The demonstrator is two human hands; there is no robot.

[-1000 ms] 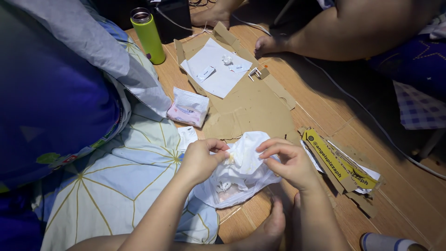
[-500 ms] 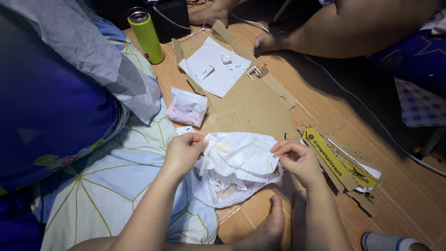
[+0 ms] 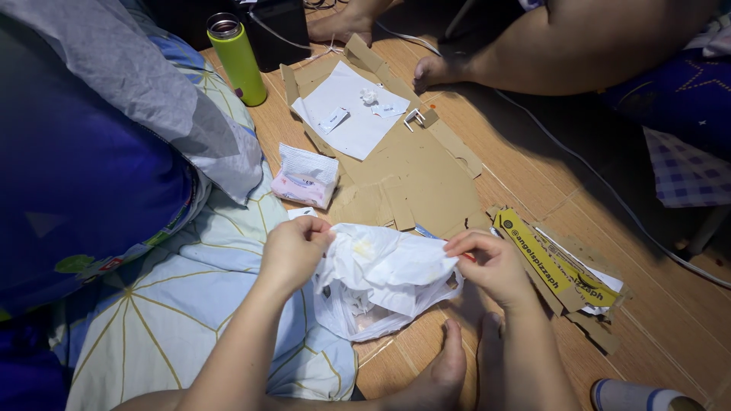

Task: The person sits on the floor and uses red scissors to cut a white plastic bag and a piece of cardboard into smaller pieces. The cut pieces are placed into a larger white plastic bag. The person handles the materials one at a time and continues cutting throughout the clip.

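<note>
White, crumpled tissue paper (image 3: 388, 266) is stretched between two hands. The left hand (image 3: 292, 251) pinches its left edge in closed fingertips; the right hand (image 3: 491, 262) pinches its right edge the same way. The step looks like spreading the sheet flat; next, both grips likely need to stay firm and pull evenly so it does not tear. Below the tissue lies a thin plastic bag (image 3: 365, 316). Beyond the tissue, flattened cardboard (image 3: 415, 179) covers the wooden floor (image 3: 548, 190).
</note>
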